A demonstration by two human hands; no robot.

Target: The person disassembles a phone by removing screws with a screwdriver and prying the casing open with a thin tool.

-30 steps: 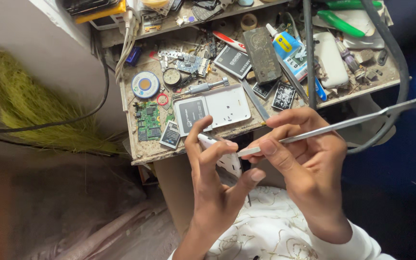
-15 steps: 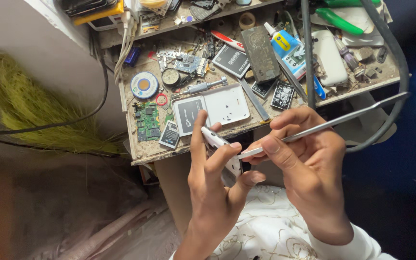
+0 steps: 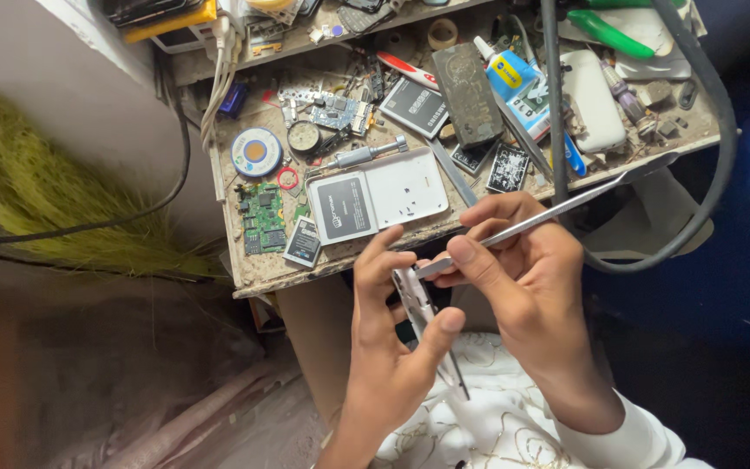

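My left hand [image 3: 392, 339] grips a small white phone frame [image 3: 420, 306] edge-on, below the front edge of the workbench [image 3: 253, 280]. The thumb and fingers wrap both of its long sides. My right hand [image 3: 523, 287] holds long metal tweezers [image 3: 557, 208] like a pen. Their tip rests against the top end of the phone frame, and the handle points up and to the right over the bench.
On the bench lie a white phone back with a dark battery [image 3: 379, 197], a green circuit board [image 3: 264, 217], a solder spool [image 3: 256, 152], a screwdriver [image 3: 366, 156], a glue bottle [image 3: 507, 74] and several loose parts. A thick black cable [image 3: 713, 156] loops at right. A green broom [image 3: 54, 208] leans at left.
The tweezers have tilted a little lower and their tip stays at the phone frame. My left hand has shifted its fingers slightly around the frame.
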